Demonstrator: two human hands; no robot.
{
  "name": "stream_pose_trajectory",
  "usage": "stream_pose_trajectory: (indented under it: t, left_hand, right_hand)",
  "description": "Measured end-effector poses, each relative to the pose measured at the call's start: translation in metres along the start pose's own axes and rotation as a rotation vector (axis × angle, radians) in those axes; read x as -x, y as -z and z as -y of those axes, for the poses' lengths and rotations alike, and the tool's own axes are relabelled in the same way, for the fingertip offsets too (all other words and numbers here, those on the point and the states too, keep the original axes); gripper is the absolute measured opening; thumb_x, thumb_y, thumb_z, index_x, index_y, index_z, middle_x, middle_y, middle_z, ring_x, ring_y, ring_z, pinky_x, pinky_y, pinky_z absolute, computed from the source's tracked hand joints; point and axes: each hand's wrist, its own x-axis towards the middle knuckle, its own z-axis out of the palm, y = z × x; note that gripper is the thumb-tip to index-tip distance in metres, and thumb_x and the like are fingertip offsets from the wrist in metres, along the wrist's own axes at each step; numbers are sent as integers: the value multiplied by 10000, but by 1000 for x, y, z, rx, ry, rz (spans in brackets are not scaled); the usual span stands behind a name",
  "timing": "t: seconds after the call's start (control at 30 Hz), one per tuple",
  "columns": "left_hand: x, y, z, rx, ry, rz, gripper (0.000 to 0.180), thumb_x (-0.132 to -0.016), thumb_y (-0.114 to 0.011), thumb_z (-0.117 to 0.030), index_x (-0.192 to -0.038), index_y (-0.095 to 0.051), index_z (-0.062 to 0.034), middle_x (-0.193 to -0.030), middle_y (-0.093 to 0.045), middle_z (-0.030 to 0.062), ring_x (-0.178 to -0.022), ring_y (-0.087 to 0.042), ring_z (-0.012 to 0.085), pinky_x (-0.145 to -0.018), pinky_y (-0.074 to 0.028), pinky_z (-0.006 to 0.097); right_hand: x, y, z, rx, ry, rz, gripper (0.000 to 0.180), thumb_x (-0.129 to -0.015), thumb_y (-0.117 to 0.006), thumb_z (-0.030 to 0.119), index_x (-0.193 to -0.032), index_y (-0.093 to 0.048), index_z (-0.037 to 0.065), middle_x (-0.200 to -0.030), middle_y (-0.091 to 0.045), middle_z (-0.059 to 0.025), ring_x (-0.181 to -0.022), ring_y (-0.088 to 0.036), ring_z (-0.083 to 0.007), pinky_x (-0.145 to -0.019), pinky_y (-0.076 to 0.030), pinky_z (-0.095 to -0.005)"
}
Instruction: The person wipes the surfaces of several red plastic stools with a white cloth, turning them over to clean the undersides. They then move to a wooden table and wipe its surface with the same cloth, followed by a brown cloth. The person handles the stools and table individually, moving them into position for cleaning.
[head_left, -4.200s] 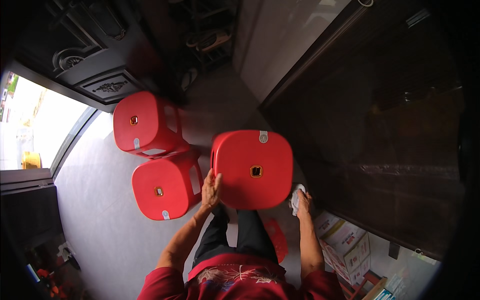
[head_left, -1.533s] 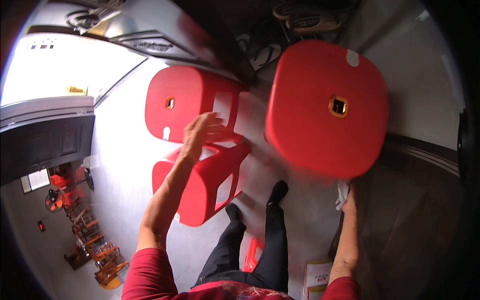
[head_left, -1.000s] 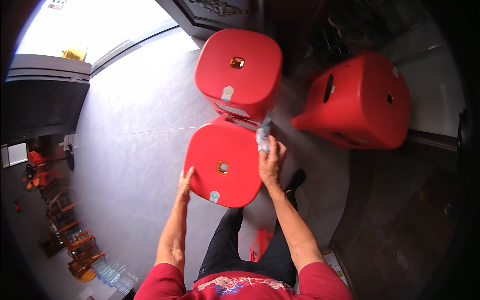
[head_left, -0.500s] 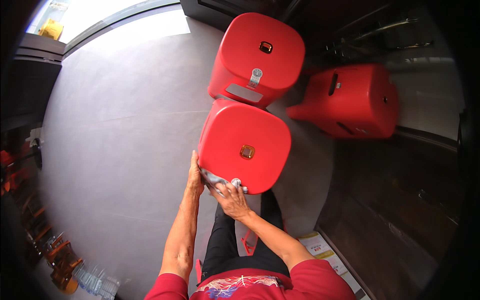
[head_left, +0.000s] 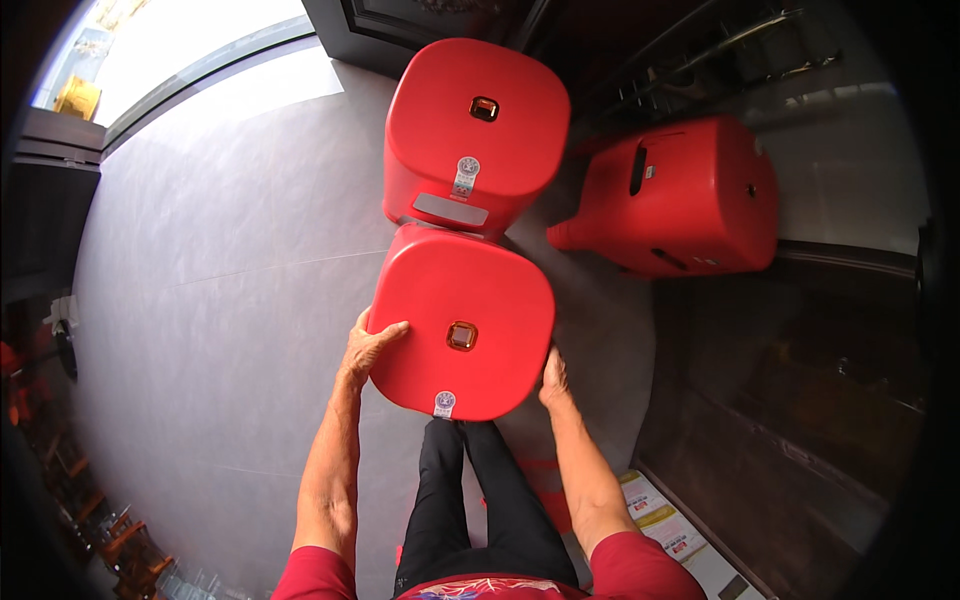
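A red plastic stool (head_left: 460, 280) with a rounded square top stands upright between my knees and a second red stool. My left hand (head_left: 367, 345) grips its left edge, thumb lying on the top and fingers down the side. On the opposite side my right hand (head_left: 554, 378) presses against the stool's right wall, its fingers partly hidden. An amber square inset sits at the centre of the top, with a small round label (head_left: 445, 402) at the near edge. Just beyond, almost touching, is the second red stool (head_left: 480, 140), bearing a similar inset and label.
A third red stool (head_left: 680, 200) lies on its side at the right, by a dark cabinet (head_left: 780, 400). Printed cartons (head_left: 665, 530) are at the lower right. Wooden items (head_left: 125, 545) and clear bottles line the lower left. A bright doorway (head_left: 190, 50) opens at the upper left.
My right hand has left the near label, where it held a grey cloth, and moved to the stool's right side. My left thumb now rests on top. The cloth is out of sight.
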Motion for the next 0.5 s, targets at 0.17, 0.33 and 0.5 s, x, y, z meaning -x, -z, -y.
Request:
stream_pose_trajectory:
  t: [0.17,0.33,0.5]
  left_hand:
    - [27,15,21,-19,-49,-101,786,-703,-813,-274,-1298,-416,51,-1135,-599,151,-983,-612,207,-862,-507,334]
    - [111,34,24,138,-75,-174,555,-769,-747,-202,-1214,-513,34,-1051,-614,92,-883,-595,152,-789,-498,296]
    - [223,94,14,151,-103,-184,536,-744,-732,-245,-1160,-538,31,-978,-602,51,-789,-540,113,-691,-464,275]
  right_hand:
    - [34,-13,5,-383,-264,123,587,-925,-426,482,-1349,-449,77,-1383,-440,-49,-1265,-406,-196,-1043,-349,-375]
    - [91,24,3,-394,-252,411,334,-913,-493,393,-932,-613,82,-793,-626,-1,-630,-575,-128,-504,-438,-247]
    - [208,46,35,-158,85,680,260,-889,-539,264,-779,-570,30,-613,-568,-67,-486,-542,-183,-482,-442,-282]
